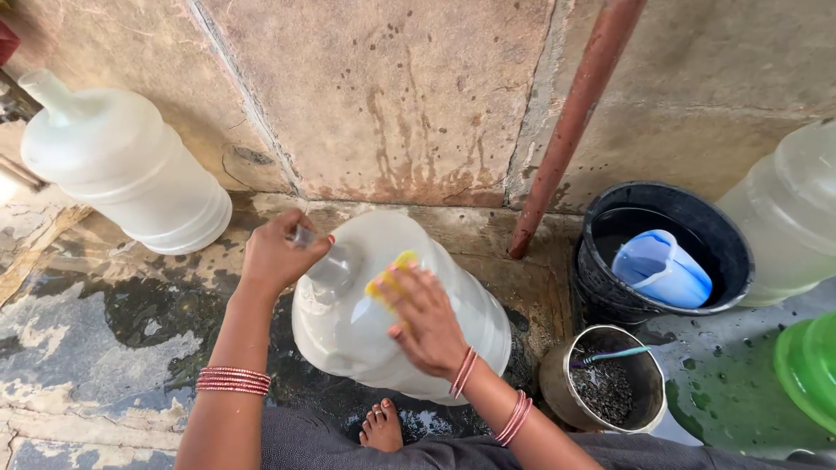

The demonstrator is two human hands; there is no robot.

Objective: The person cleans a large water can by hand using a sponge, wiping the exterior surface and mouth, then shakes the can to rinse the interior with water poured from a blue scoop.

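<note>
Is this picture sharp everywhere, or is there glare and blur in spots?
Head view: soft daylight, mostly sharp; the left hand on the jug neck and the right hand with the yellow scrubber are slightly motion-blurred. The wet floor shines, and the edges bend outward from the wide lens.

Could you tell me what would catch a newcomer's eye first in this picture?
At centre, a big translucent jug lies tilted on the wet floor: the left hand grips its neck and the right hand presses a yellow sponge to its side. To the right, a black bucket holds a blue mug, with a rusty pipe slanting down the wall beside it.
</note>
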